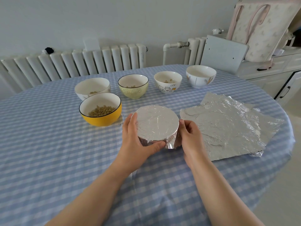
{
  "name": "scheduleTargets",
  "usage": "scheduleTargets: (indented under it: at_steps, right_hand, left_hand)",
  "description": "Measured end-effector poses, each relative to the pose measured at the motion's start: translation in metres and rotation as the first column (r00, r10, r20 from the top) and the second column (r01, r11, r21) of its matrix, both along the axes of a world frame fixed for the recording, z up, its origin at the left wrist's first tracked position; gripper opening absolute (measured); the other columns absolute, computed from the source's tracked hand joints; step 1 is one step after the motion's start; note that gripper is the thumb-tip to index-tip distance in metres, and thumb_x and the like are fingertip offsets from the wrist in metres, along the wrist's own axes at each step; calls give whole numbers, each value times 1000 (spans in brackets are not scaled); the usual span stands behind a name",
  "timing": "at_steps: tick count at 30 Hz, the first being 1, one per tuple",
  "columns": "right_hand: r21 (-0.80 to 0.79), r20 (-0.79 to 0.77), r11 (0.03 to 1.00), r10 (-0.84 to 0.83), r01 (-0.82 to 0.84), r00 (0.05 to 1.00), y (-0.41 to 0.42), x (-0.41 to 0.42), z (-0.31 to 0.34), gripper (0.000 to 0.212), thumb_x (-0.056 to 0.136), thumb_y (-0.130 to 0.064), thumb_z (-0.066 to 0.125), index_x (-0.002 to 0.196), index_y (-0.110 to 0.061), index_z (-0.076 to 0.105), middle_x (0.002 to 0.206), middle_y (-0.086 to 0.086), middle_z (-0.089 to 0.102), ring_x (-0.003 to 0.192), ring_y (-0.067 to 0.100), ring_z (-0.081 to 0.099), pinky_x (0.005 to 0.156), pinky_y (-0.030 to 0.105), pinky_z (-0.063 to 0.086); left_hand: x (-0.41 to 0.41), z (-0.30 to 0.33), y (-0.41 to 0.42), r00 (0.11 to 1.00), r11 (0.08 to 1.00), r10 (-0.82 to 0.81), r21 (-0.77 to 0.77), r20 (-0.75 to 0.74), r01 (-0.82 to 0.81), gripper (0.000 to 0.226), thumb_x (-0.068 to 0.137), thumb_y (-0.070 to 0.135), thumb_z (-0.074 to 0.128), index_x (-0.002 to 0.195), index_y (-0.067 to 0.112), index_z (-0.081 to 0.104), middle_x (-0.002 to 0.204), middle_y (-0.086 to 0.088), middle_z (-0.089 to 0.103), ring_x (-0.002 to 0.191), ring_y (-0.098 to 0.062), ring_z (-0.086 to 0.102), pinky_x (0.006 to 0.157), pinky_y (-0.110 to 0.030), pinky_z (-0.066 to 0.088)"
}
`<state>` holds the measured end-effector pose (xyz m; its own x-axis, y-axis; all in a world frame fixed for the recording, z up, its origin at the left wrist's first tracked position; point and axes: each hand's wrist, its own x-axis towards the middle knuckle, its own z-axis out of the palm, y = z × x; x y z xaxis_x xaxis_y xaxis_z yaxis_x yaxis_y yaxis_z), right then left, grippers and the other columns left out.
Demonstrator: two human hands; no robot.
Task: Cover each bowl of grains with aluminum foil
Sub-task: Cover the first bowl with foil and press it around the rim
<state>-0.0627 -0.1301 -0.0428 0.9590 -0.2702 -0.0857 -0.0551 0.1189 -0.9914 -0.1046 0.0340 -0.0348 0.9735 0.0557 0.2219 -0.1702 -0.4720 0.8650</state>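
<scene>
From the head view, the foil-covered bowl (157,123) at mid-table is gripped by the left hand (136,141) and pinched by the right hand (189,134), though the thin foil could probably get torn if squeezed too hard.

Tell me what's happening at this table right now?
A person is wrapping bowls in foil. Both hands, left hand and right hand, press the foil down around the sides of the covered bowl. Five more bowls are uncovered: the yellow bowl, the white bowl, the green bowl, the cat bowl and the leaf-pattern bowl. Spare foil sheets lie to the right.
</scene>
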Motion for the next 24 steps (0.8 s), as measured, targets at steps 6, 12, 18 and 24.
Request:
scheduleTargets:
  at_steps: [6,12,18,24]
  right_hand:
    - [-82,-5,996,-27,27,1000,3,9,-3,17,98,-30,52,92,-16,60,91,5,68,76,16,60,70,37,50]
    - [-118,-6,991,-72,70,997,8,14,-7,13,93,-16,57,86,-27,59,89,-2,65,80,17,61,69,36,51]
    - [-106,15,993,-59,60,998,9,9,-3,34,83,8,50,89,-25,54,87,-3,65,73,14,63,54,27,48]
    - [57,13,998,-33,32,999,5,-3,4,26,92,-4,39,90,-24,56,84,0,64,72,15,58,53,27,46]
  left_hand:
    - [2,3,1,1000,1000,-14,-19,-8,14,123,53,56,85,147,35,9,155,9,8,143,-2,10,111,-15,15]
    - [2,6,3,999,998,-45,-47,1,45,106,51,53,78,130,48,8,142,21,11,115,35,7,87,12,14]
    - [0,6,4,1000,999,-26,-26,3,26,111,51,56,79,136,44,8,145,17,13,126,23,14,92,10,13]
    - [0,-2,-3,998,999,49,16,49,-50,122,55,66,82,150,32,12,155,8,11,144,-7,12,119,-35,22]
